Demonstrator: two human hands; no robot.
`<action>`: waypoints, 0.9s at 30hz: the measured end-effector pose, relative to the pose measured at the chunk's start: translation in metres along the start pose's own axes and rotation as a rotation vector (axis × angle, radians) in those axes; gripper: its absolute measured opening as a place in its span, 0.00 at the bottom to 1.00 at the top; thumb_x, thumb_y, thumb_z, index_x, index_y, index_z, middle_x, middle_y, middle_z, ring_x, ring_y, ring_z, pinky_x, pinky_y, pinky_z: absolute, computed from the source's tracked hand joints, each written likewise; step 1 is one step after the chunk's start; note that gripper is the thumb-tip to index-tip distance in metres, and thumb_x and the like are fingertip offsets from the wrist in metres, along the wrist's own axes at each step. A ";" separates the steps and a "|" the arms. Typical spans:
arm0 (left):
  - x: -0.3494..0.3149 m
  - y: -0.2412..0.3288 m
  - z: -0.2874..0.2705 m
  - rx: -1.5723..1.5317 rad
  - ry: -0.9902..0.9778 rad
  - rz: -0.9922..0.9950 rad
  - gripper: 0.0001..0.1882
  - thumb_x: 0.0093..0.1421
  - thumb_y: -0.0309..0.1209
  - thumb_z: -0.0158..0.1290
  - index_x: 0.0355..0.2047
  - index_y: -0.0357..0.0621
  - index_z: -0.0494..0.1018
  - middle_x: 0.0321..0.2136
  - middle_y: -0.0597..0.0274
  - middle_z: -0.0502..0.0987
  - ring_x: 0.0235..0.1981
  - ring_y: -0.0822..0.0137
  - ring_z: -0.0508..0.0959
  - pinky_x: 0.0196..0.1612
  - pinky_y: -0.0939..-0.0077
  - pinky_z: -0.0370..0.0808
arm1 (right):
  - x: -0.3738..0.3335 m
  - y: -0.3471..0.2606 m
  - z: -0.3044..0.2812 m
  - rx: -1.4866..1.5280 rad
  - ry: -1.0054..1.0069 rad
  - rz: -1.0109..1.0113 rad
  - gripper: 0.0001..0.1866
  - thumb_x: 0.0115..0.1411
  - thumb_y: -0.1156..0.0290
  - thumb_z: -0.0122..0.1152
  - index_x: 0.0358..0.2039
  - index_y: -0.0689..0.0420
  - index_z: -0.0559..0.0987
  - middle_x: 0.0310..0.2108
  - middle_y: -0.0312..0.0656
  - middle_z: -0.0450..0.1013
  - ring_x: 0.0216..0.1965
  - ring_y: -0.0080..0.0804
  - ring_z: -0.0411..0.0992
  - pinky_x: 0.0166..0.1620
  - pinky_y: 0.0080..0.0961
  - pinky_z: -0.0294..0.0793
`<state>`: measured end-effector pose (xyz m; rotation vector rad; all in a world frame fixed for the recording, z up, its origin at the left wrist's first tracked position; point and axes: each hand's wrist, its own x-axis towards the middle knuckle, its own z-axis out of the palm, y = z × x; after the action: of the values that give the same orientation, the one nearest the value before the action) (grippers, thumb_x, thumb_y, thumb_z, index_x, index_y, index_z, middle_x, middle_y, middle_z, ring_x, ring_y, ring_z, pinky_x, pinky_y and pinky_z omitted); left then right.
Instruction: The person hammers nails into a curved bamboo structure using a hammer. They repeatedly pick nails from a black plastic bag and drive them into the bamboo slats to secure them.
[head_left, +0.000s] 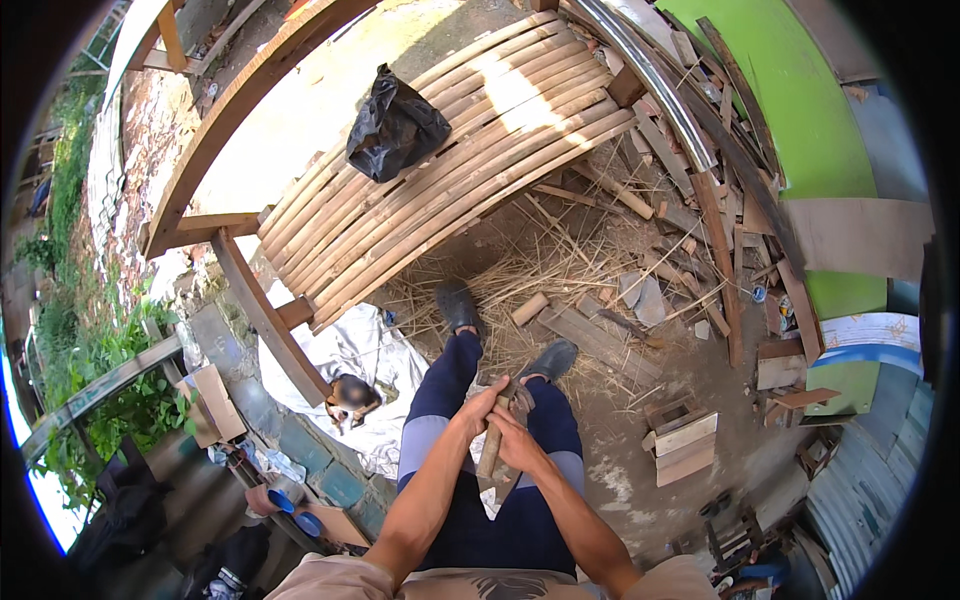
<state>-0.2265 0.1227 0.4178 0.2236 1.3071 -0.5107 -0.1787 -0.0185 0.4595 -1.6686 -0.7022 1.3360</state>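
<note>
Just above my lap, both hands are closed round a short, brown, round wooden stick [489, 455]. My left hand [480, 402] grips it near its upper end, and my right hand [514, 443] wraps it from the other side, close against the left. The stick's lower part sticks out below the fingers, pointing toward me. A flat greyish piece shows beside it between my thighs, too dim to name. My fingers hide the middle of the stick.
A slatted bamboo bench [450, 190] stands ahead, bearing a black plastic bag [395, 125]. Straw and wood scraps [600, 330] litter the ground by my feet. At left, a small animal [350, 395] lies on a white cloth [370, 340]. A wooden box [686, 448] sits at right.
</note>
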 end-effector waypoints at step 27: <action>-0.060 0.250 0.020 0.596 0.297 0.838 0.30 0.72 0.53 0.47 0.31 0.34 0.76 0.26 0.57 0.76 0.28 0.64 0.78 0.36 0.66 0.76 | 0.247 -0.134 -0.045 0.791 0.516 0.443 0.17 0.71 0.51 0.56 0.39 0.53 0.73 0.20 0.30 0.64 0.14 0.19 0.63 0.17 0.20 0.64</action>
<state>-0.0997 0.3453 0.4492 1.3189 1.1804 -0.1252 -0.0577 0.2388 0.4624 -1.4216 0.4818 1.1607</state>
